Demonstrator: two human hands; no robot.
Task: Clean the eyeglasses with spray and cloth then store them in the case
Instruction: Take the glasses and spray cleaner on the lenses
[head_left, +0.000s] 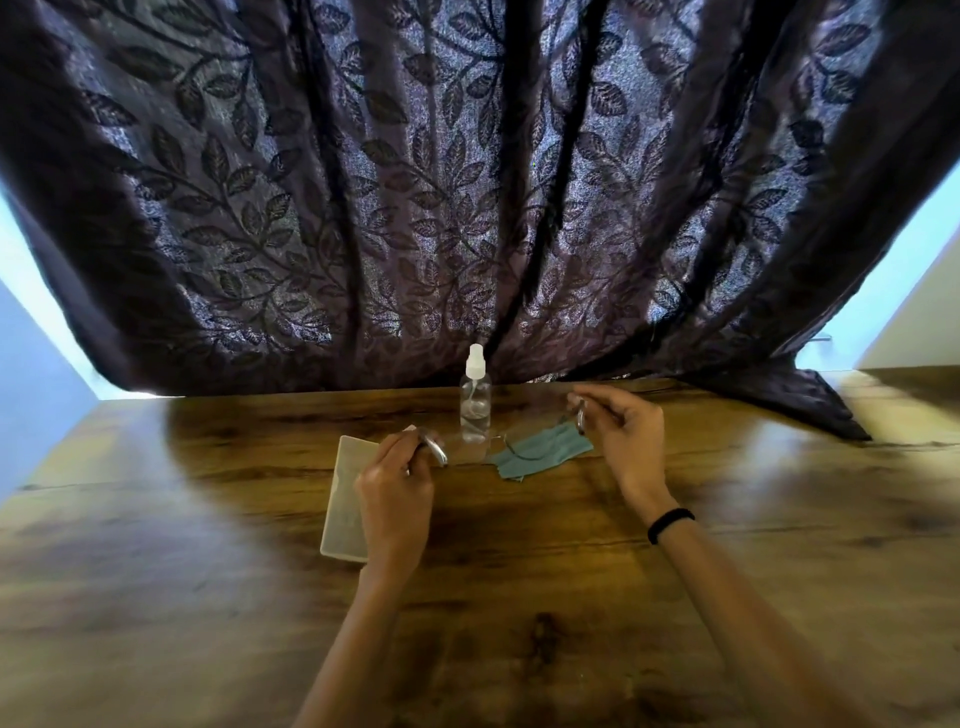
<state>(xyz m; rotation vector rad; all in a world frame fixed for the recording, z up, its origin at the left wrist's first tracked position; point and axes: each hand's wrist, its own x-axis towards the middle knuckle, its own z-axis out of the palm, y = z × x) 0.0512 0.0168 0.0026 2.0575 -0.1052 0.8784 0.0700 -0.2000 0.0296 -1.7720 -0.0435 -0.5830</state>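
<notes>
Thin-framed eyeglasses (506, 448) with clear lenses hang a little above the wooden table (519, 597), held between both hands. My left hand (397, 493) pinches the left temple end. My right hand (621, 436) pinches the right temple end. A clear spray bottle (475, 410) with a white cap stands upright just behind the glasses. A teal cloth (540, 452) lies flat under the right lens. A pale rectangular case (347, 499) lies at the left, partly hidden by my left hand.
A dark leaf-patterned curtain (467, 208) hangs behind the table's far edge and drapes onto it at the right. A black band (670, 524) sits on my right wrist.
</notes>
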